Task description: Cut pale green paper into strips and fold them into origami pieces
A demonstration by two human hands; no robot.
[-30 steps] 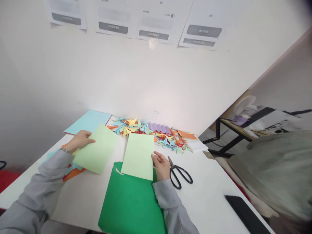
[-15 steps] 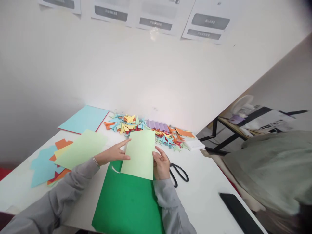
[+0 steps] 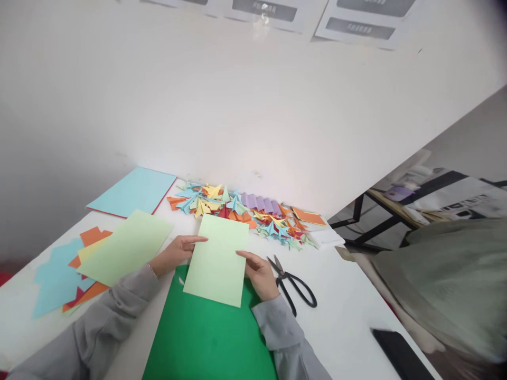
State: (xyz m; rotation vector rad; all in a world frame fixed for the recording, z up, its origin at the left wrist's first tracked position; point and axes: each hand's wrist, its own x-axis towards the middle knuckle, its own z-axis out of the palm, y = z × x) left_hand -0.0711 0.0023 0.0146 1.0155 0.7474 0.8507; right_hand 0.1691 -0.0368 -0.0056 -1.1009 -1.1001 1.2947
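Observation:
A light green sheet of paper (image 3: 217, 264) is held flat between my two hands, over the top end of a green board (image 3: 214, 338). My left hand (image 3: 174, 255) grips its left edge, with a finger lying on the face. At the right edge, my right hand (image 3: 259, 273) pinches the sheet, thumb and finger near the margin. The fingers beneath the paper are hidden. Just right of my right hand lie black-handled scissors (image 3: 295, 289) with their blades slightly apart.
Many folded paper pieces (image 3: 233, 203) line the wall, with a purple pleated strip (image 3: 260, 202) among them. Coloured paper scraps (image 3: 59, 272) and a larger green sheet (image 3: 127, 250) lie left. A blue sheet (image 3: 134, 190) lies behind. Another person (image 3: 443, 285) is at the right, near a black object (image 3: 400, 353).
The light green sheet has come slightly nearer and to the left. My left hand has closed in on its edge, where its fingers were spread before. The view has shifted a little.

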